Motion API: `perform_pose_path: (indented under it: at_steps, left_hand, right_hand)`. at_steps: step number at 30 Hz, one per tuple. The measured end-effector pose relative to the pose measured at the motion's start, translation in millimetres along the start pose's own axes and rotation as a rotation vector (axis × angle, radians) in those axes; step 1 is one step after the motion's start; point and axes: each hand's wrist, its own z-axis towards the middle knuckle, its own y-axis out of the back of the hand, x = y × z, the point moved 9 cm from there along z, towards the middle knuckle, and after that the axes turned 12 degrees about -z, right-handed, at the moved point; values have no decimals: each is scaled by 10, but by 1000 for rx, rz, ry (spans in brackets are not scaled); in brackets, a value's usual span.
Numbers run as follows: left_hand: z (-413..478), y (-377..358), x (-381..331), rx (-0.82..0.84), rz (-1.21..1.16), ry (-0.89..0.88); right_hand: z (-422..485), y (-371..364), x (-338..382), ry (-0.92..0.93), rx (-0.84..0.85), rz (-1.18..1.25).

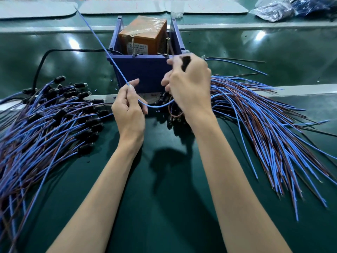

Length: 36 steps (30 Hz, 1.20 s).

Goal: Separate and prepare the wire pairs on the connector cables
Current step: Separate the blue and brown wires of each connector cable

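Glossy green bench mat (182, 198), centre frame: with left hand (127, 110) pinching thin blue insulated wire (94, 33) and right hand (189, 84) gripping small black cylindrical connector (186, 63), draw blue off its mate slowly, steady tension, no kinks.

Bare green mat (164, 207) left free at centre, down to near edge. Left flank blocked by heap of connector cables (45, 125); right flank blocked by fanned blue and brown wires (264, 115). Forward path closed by blue bin (144, 70), orange box (144, 33) seated inside. Blue wire (153, 106) strung diagonally past bin's left corner.
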Motion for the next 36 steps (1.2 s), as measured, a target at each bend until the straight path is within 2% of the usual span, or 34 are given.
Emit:
perform_pose_path:
  at_steps: [2, 5, 11, 18, 22, 28, 36]
  left_hand:
    - [6, -10, 47, 14, 11, 24]
    - [14, -35, 118, 45, 12, 85]
    - [29, -43, 149, 67, 44, 94]
    - [26, -62, 170, 94, 76, 84]
    - [1, -101, 159, 136, 86, 72]
    - [-11, -106, 123, 115, 107, 67]
    - [-80, -211, 53, 235, 117, 57]
  right_hand:
    - [30, 87, -124, -73, -56, 21]
    - [45, 112, -196, -117, -49, 24]
    - [47, -15, -224, -126, 157, -105]
    - [-20, -117, -141, -82, 299, -230]
    - [-34, -148, -135, -68, 329, -259]
    - [-52, -199, -107, -9, 375, -318]
    - [-112, -354, -60, 48, 519, -349]
